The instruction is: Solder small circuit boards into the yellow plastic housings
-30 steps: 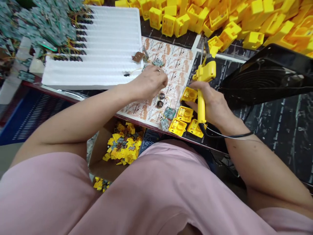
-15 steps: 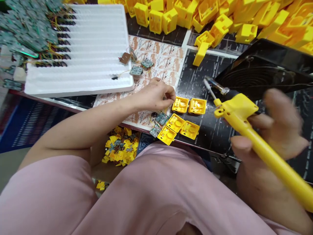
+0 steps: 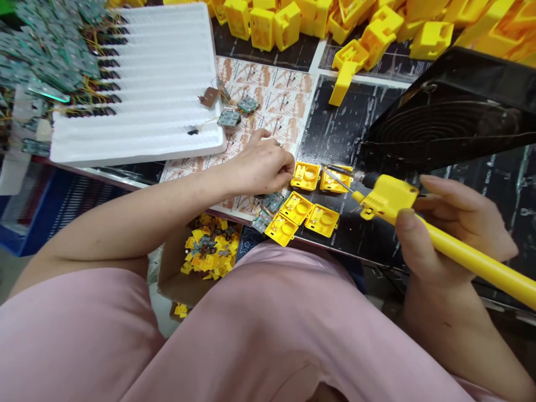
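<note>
Yellow soldering iron (image 3: 387,196) lay in the right hand (image 3: 454,223), grip closed around its handle. Left hand (image 3: 262,167) was just beside a yellow plastic housing (image 3: 305,176) on a black mat (image 3: 330,128); its grip could not be determined.

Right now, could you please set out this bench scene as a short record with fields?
left hand: fingers curled over the printed sheet, beside the housings; anything held is hidden
right hand: holds the soldering iron by its yellow handle, tip toward the housings
things: five open yellow housings, small circuit boards beside them, black mat under the housings
rest: white foam tray, wired boards, fan, cardboard box of yellow parts, heap of yellow housings
</note>
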Tool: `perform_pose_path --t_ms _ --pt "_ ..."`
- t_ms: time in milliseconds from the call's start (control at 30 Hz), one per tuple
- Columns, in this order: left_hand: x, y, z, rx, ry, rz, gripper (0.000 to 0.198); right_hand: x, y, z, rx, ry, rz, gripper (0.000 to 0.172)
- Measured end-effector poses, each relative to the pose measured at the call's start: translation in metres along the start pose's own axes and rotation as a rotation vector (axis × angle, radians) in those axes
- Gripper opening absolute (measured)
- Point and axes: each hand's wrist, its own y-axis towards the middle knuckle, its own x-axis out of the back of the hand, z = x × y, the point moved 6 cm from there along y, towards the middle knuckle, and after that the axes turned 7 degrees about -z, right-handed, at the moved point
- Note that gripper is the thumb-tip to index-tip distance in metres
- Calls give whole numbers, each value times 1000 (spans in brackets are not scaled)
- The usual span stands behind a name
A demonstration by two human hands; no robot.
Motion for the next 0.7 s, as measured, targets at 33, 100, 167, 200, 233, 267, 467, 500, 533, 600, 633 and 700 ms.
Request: perform_pose_path --t_ms 33,100,167,200,233,267,467,500,533,600,633,700 --pt "0 -1 0 0 13 2 23 1 -1 0 -13 53 -1 58" --pt "2 -1 -2 7 25 -7 23 0 -2 -1 -51 113 27 63" --pt "3 0 -4 23 27 -16 21 -2 -3 0 -63 66 74 54" --pt "3 1 -5 31 31 -11 21 -3 -2 2 -42 22 93 47" --pt "2 3 -6 38 39 0 20 -4 -1 6 3 -14 106 39" --pt "1 4 -7 43 50 9 20 -5 -1 11 63 -28 114 34" --pt "-1 12 -6 75 71 39 18 -18 3 24 246 50 250 21" --pt "-1 13 -6 79 68 44 17 -20 5 25 254 50 274 19" --pt "0 14 -6 82 64 50 17 -21 6 26 267 54 294 18" --pt "1 16 -5 93 57 64 16 -23 9 28 297 69 309 18" --pt "1 16 -4 96 54 73 16 -24 11 30 310 76 316 18" --pt "2 18 -4 91 52 84 15 -27 15 34 329 78 333 17"
